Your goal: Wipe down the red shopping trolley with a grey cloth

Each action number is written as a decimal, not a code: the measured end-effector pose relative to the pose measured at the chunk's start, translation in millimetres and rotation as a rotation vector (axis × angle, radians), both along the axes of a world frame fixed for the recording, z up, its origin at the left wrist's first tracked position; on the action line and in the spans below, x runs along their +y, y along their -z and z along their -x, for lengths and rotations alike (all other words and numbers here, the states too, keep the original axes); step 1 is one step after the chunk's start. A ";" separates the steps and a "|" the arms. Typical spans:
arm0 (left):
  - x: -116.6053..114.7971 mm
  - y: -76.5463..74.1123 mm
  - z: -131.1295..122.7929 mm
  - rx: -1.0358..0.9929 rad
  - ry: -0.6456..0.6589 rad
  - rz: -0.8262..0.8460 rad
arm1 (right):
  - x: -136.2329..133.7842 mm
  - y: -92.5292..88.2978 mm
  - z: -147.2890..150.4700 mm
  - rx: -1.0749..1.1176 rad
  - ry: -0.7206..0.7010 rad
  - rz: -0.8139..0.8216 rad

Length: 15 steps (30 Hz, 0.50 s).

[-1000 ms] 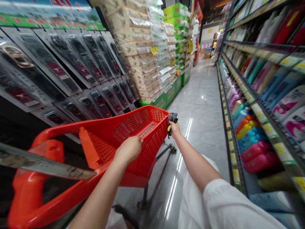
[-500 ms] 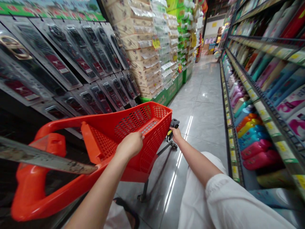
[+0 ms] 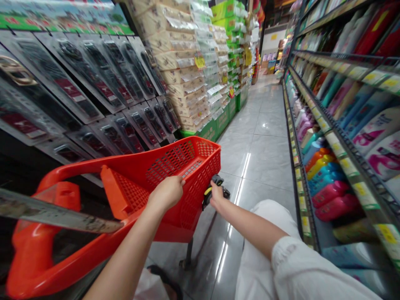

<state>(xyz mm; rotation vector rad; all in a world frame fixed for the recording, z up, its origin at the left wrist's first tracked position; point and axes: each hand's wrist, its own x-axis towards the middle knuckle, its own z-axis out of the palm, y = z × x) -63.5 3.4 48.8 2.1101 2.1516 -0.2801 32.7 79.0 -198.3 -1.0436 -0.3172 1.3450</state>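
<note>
Cart is set on the floor of an aisle bounded by a tall shelf and stacked packs; beside the packs, belts are hung in rows, presumably so that each can be seen. Across the cart's handle a metal bar is slanted; it is cut off at the left, and whether it is joined to the cart cannot be told. The left grip is closed on the near rim, apparently for steadiness, with its fingertips hidden. The right grip is closed around a small dark tool, partly yellow, held low by the front end; whether the side wall is touched cannot be told. Much of the tool is covered, so its kind cannot be made out.
</note>
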 end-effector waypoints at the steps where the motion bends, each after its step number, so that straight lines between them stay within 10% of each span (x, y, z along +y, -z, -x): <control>1: -0.3 0.1 0.2 -0.001 -0.001 -0.001 | 13.9 -3.7 -9.3 0.030 0.041 0.045; 6: -4.9 -0.8 -1.2 -0.013 0.001 0.008 | 65.5 -19.8 -58.9 0.142 0.155 0.149; 15: -9.7 -0.6 -4.4 -0.067 0.026 0.011 | 73.5 -54.8 -78.7 0.234 0.123 0.036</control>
